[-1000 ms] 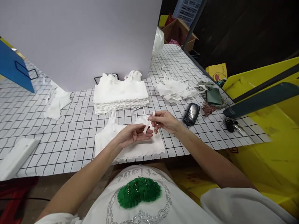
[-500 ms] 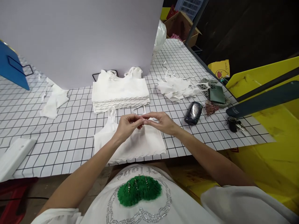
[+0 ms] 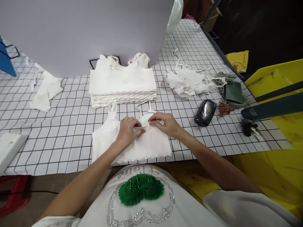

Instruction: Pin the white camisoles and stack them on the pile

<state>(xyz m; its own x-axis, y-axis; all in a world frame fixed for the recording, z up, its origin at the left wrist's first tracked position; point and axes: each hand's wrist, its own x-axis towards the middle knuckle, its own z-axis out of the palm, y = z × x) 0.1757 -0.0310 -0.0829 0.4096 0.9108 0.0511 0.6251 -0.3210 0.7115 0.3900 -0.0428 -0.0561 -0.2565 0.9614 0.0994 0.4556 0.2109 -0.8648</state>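
A white strappy top (image 3: 151, 145) lies flat on the checked table (image 3: 71, 138) right in front of me, straps pointing away. My left hand (image 3: 129, 130) presses down on its upper middle, fingers curled over a small white strip. My right hand (image 3: 164, 122) pinches the other end of that strip against the top near the right strap. Behind them sits a neat stack of folded white tops (image 3: 121, 84).
A pile of white fabric scraps (image 3: 187, 82) lies at the right, another white piece (image 3: 46, 93) at the left. A black case (image 3: 204, 108), a green phone (image 3: 233, 92) and keys (image 3: 248, 126) sit near the right edge. A grey board (image 3: 85, 28) stands behind. Yellow bins (image 3: 279, 132) lie at the right.
Both hands came down from holding the small white strip in the air and now press it onto the top. The view shifted downward and closer.
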